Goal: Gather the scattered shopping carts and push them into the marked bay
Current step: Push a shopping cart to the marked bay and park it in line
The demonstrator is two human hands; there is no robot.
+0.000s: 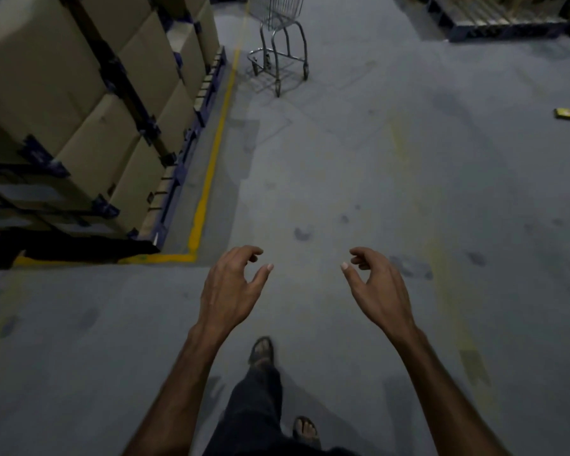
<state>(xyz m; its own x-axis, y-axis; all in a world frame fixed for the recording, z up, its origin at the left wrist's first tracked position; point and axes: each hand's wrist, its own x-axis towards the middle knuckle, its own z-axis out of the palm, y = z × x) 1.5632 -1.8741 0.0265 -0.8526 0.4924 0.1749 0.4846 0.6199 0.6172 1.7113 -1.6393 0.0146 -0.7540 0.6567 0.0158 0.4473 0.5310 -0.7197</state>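
Beside the yellow line (211, 166), stacked boxes (89, 103) fill the marked floor; just past the line's far end stands one cart (278, 44), likely next to collect. Left hand (231, 291) and right hand (377, 291) reach forward, fingers loosely curled, grasping nothing.

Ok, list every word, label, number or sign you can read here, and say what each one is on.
No text can be read.
Blue labels on the cardboard boxes: too small and blurred to read.
Small yellow thing lying on the floor: any print is too blurred to read.
Yellow line on the floor: plain paint, no lettering.
Shopping cart: no label visible.
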